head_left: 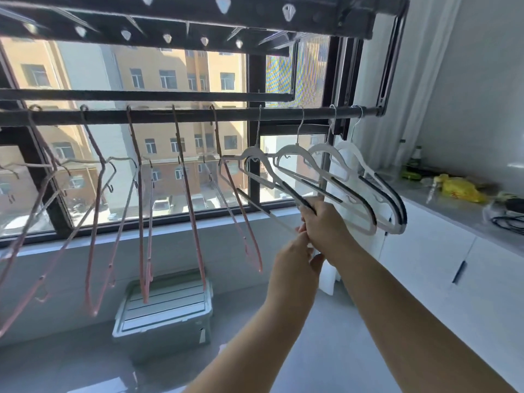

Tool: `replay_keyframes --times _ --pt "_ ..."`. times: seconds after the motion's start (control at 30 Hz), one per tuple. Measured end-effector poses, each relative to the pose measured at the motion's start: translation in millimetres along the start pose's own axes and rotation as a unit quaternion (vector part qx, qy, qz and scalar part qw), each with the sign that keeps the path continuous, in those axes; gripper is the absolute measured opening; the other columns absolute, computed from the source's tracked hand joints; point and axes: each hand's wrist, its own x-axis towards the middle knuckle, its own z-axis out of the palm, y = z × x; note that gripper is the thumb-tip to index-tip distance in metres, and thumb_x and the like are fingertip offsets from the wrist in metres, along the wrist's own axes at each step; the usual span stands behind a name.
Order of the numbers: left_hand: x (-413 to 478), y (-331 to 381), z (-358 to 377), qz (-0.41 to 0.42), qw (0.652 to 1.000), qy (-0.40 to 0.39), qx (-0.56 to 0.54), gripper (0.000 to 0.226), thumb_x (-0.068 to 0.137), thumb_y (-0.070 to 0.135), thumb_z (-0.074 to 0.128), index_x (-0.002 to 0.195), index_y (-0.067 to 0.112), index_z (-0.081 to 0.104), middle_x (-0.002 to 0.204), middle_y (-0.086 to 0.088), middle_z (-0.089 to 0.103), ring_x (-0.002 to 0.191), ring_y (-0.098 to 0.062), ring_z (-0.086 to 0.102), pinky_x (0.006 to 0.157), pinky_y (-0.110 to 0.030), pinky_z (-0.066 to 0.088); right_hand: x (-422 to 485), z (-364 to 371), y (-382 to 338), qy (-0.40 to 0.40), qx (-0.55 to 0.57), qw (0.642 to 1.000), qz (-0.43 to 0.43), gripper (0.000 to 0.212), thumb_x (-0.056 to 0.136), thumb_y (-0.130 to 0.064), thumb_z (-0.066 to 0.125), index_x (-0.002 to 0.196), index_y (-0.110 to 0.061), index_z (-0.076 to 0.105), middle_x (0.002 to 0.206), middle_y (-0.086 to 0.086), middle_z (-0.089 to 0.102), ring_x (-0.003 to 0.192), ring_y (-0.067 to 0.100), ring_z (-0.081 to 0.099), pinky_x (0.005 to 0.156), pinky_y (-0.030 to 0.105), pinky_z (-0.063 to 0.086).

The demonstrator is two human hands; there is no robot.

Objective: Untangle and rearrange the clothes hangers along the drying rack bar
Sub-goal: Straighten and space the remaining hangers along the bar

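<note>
A dark drying rack bar (198, 114) runs across the window. Several pink hangers (190, 194) hang spaced along its left and middle parts. Several white hangers with black grip strips (354, 194) hang close together at the right end. My right hand (323, 225) grips the lower end of the leftmost white hanger (255, 154), which is tilted. Just below it, my left hand (295, 259) pinches the thin bottom rod of that same hanger.
A green lidded storage box (167, 310) stands on the floor under the pink hangers. A white cabinet counter (442, 211) at the right carries a yellow bag (459, 190), bottles and cables. More rack rails (170, 21) with clips hang overhead.
</note>
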Motion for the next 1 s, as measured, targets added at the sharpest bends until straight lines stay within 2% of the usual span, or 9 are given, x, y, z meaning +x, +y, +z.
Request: replay_keyframes --times 0.1,0.37,0.53,0.6,0.67,0.77,0.87,0.93,1.0 --pt "0.3 0.8 -0.4 0.014 1.0 0.012 -0.01 0.021 0.084 0.005 0.058 0.104 0.012 0.063 0.099 -0.003 0.07 0.089 -0.008 0.064 0.066 0.005 0.038 -0.6 -0.6 1.4 0.006 -0.007 1.0 -0.006 0.015 0.098 -0.019 0.037 0.094 -0.019 0.052 0.068 -0.005 0.052 0.081 0.025 0.064 0.073 0.034 0.05" --pt "4.0 -5.1 3.7 0.03 0.999 0.006 -0.008 0.016 0.082 0.005 0.059 0.097 0.01 0.064 0.088 0.0 0.07 0.075 -0.001 0.061 0.064 0.0 0.042 0.3 0.3 6.0 0.021 -0.031 0.999 -0.002 0.023 0.098 -0.02 0.037 0.107 -0.011 0.056 0.07 -0.008 0.051 0.081 0.023 0.062 0.07 0.029 0.045" --pt "1.6 -9.6 2.7 0.025 0.999 0.0 -0.037 0.018 0.081 0.005 0.061 0.096 0.015 0.062 0.08 0.012 0.064 0.074 0.002 0.06 0.067 -0.003 0.044 -4.5 1.0 6.4 -0.006 -0.036 0.999 -0.003 0.017 0.096 -0.025 0.039 0.084 -0.02 0.049 0.067 -0.007 0.05 0.076 0.02 0.056 0.059 0.025 0.04" --pt "1.4 -12.1 2.0 0.008 0.999 -0.003 -0.044 0.024 0.08 0.009 0.063 0.101 0.019 0.059 0.085 0.015 0.06 0.076 0.004 0.056 0.068 -0.002 0.042 -6.8 -0.7 4.4 -0.036 -0.041 0.998 0.006 0.02 0.097 -0.03 0.039 0.096 -0.016 0.052 0.072 -0.009 0.049 0.078 0.017 0.051 0.061 0.023 0.037" --pt "1.4 -14.6 1.1 -0.014 1.0 0.009 -0.024 0.033 0.079 0.016 0.066 0.108 0.023 0.051 0.096 0.013 0.057 0.08 0.005 0.053 0.068 -0.005 0.04 -7.8 -4.3 4.3 -0.055 -0.067 0.996 0.008 0.034 0.096 -0.036 0.038 0.115 -0.012 0.054 0.092 -0.001 0.057 0.09 0.017 0.054 0.075 0.024 0.039" --pt "-1.7 -9.9 -7.2 0.031 0.995 0.092 0.03 0.048 0.076 0.016 0.069 0.113 0.024 0.041 0.106 0.012 0.045 0.084 0.004 0.047 0.071 -0.008 0.037 -6.5 -12.6 3.7 -0.007 -0.109 0.994 -0.033 0.039 0.095 -0.034 0.041 0.128 -0.014 0.048 0.122 0.007 0.052 0.109 0.019 0.053 0.084 0.022 0.038" --pt "-5.8 0.7 -28.1 0.118 0.958 0.245 0.088 0.047 0.075 0.008 0.068 0.112 0.021 0.043 0.106 0.009 0.045 0.094 -0.008 0.046 0.084 -0.023 0.04 -5.9 -17.7 -7.1 0.064 -0.099 0.982 -0.151 0.032 0.092 -0.022 0.051 0.123 -0.014 0.053 0.116 0.002 0.053 0.104 0.01 0.054 0.086 0.013 0.039" --pt "-7.7 4.9 -42.3 0.116 0.936 0.315 0.106 0.042 0.078 0.012 0.063 0.115 0.019 0.045 0.109 0.003 0.051 0.101 -0.014 0.045 0.086 -0.028 0.04 -5.3 -13.3 -18.2 0.035 -0.042 0.98 -0.19 0.028 0.091 -0.017 0.052 0.119 -0.017 0.056 0.111 -0.004 0.052 0.092 -0.004 0.052 0.079 -0.001 0.037" --pt "-7.7 1.4 -49.4 0.061 0.929 0.339 0.134 0.042 0.08 0.013 0.061 0.12 0.016 0.046 0.116 -0.005 0.055 0.107 -0.019 0.046 0.09 -0.034 0.039 -5.6 -1.7 -30.7 -0.055 0.022 0.982 -0.178 0.029 0.092 -0.017 0.051 0.121 -0.019 0.054 0.117 -0.005 0.053 0.094 -0.002 0.053 0.077 -0.005 0.035"
